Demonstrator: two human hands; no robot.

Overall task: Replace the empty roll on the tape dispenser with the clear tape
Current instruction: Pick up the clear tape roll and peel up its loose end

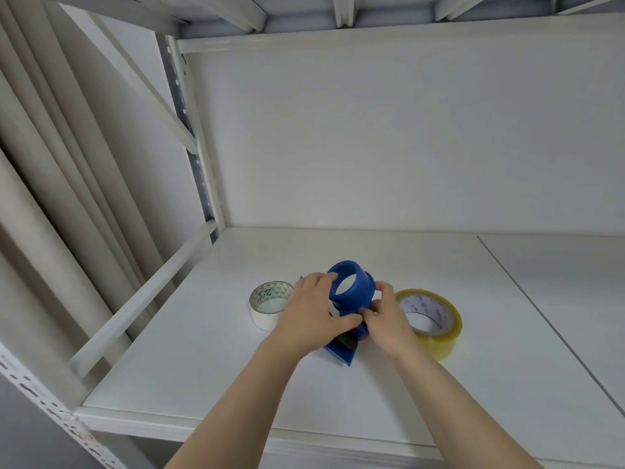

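Head | left hand (314, 309) grips tape dispenser (364, 290) | right hand (385, 318) pinches it | clear tape (448, 333) partly hidden

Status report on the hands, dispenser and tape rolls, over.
Left hand and right hand grip blue plastic tape dispenser, hub bare. Yellowish clear tape roll flat on white shelf beside right hand. White cardboard roll lies left. Nothing blocking.

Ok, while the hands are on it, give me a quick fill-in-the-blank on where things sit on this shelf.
The left hand and right hand grip the ____ plastic tape dispenser. The yellowish clear tape roll lies flat on the dispenser's ____ side. The white roll with green triangles inside lies on its ____ side.
Missing words: blue; right; left.
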